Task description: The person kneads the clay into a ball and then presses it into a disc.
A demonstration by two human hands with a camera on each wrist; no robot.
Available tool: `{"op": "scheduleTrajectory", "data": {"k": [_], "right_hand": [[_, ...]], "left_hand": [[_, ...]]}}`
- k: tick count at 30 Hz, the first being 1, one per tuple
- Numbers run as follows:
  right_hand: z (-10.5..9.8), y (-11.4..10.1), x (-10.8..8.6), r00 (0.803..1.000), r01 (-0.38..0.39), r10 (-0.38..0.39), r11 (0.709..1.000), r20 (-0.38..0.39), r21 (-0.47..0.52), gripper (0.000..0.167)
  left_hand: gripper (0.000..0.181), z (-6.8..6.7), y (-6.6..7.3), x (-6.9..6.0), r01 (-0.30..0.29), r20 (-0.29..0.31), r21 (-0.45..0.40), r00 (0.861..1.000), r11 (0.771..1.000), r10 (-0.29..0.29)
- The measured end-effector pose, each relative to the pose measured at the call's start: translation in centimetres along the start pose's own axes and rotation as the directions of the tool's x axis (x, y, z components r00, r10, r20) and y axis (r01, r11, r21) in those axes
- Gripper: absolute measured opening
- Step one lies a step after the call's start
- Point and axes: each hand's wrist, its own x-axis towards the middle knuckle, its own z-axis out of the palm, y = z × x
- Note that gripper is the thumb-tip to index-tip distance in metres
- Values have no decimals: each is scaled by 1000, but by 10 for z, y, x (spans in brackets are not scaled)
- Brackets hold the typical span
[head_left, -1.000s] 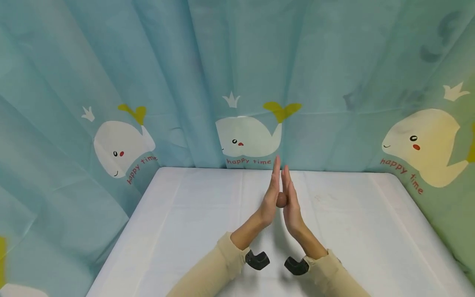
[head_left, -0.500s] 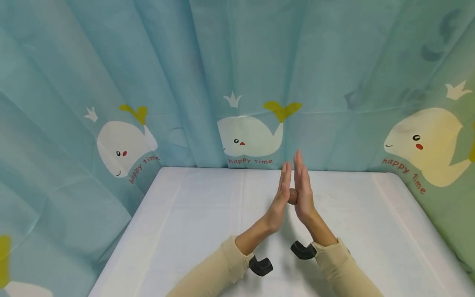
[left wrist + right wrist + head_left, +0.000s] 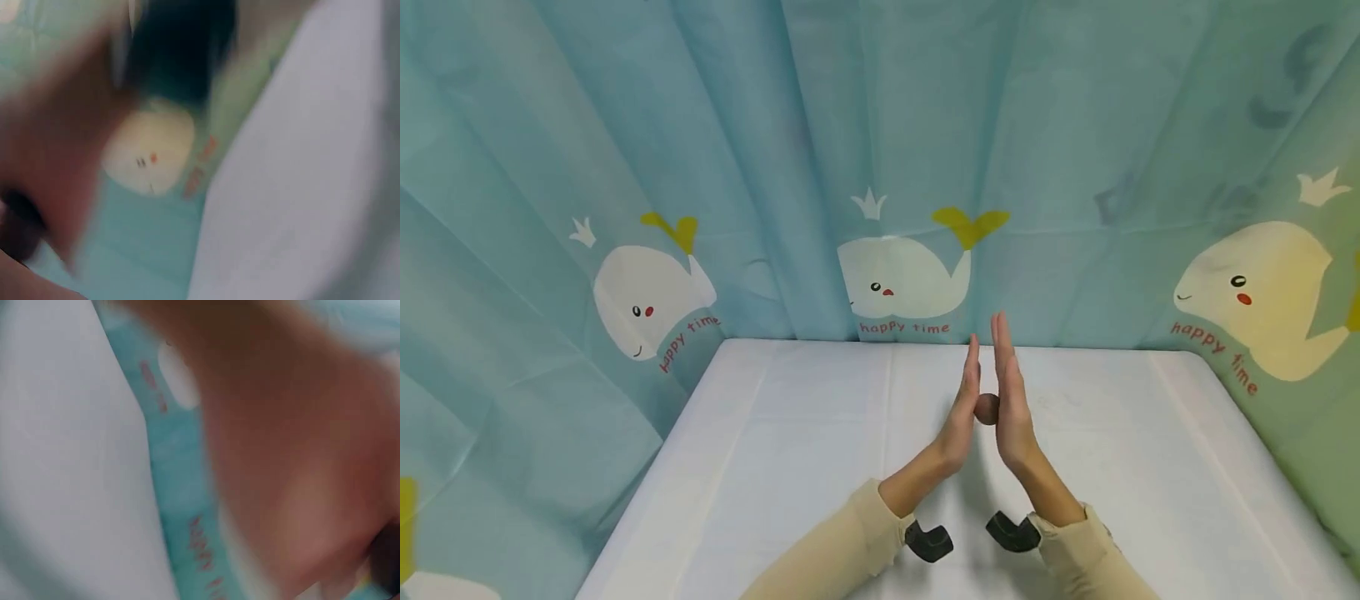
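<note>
A small brown ball (image 3: 987, 409) sits between two upright, facing palms in the head view, above the white table. My left hand (image 3: 958, 421) presses on its left side with straight fingers pointing away from me. From the right, my right hand (image 3: 1014, 412) presses flat against it, its fingertips reaching farther forward than the left ones. The palms are apart except for the ball between them. In the right wrist view a blurred hand (image 3: 306, 469) fills much of the picture, with a dark shape at its lower right edge. The left wrist view is strongly blurred.
A white-covered table (image 3: 805, 417) lies under the hands. Behind and beside it hangs a blue-green curtain (image 3: 1075, 167) printed with white whales. Black curved pieces stick out at the left cuff (image 3: 930, 542) and the right cuff (image 3: 1013, 532).
Both hands and the ball have shifted right. The right hand has slid forward past the left, whose fingertips led before. In the last half second both hands came slightly back toward me.
</note>
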Motion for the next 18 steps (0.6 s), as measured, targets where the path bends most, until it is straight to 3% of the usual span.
{"op": "scheduleTrajectory", "data": {"k": [2,5,9,12,15,18], "right_hand": [[-9,7,5,996,-67,69,997,-50,36,55],[-12,26,3,992,-106,110,993,-55,59,56],[5,39,-15,998,-58,57,997,8,41,56],[15,30,-22,1000,0,-1,998,27,60,55],[12,14,-17,1000,3,-3,996,6,93,56],[0,7,-4,997,-73,77,989,-28,131,56]], "left_hand": [[69,5,7,-2,-22,31,-30,999,999,23],[71,5,15,0,-37,22,-19,999,999,38],[70,-6,13,9,-19,-67,50,997,999,23],[68,-12,3,11,25,-99,101,995,995,-15],[69,-9,-2,4,42,-63,138,997,989,-33],[71,-1,2,-5,18,20,141,1000,990,-21]]}}
